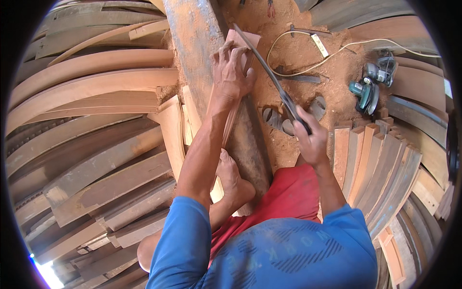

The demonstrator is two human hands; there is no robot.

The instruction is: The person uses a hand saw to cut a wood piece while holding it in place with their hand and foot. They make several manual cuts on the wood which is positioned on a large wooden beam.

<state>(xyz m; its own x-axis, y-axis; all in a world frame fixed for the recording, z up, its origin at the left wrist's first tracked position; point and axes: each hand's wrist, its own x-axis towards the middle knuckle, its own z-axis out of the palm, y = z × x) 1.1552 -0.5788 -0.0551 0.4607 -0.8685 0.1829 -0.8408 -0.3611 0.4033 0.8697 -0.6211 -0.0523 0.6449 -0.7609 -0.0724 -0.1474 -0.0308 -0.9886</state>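
My right hand (313,139) is closed around the black handle of a long, narrow hand saw (272,74), seen nearly edge-on; its teeth cannot be made out. The saw's far end crosses the right edge of a reddish wooden board (245,40). My left hand (231,72) grips this board from above, fingers bent over its face and thumb along the right side. The board rests lengthwise on a thick, worn timber beam (252,139). My forearm and hand hide much of the board. A bare foot (228,168) is beside the beam's near part.
Stacked planks (110,178) fill the left side; upright boards (370,159) stand at the right. A green circular saw (363,94) lies on sawdust-covered ground (293,53). A pale cable (356,45) with a white power strip (319,45) curves beyond my right hand. Sandals (276,118) lie beside the beam.
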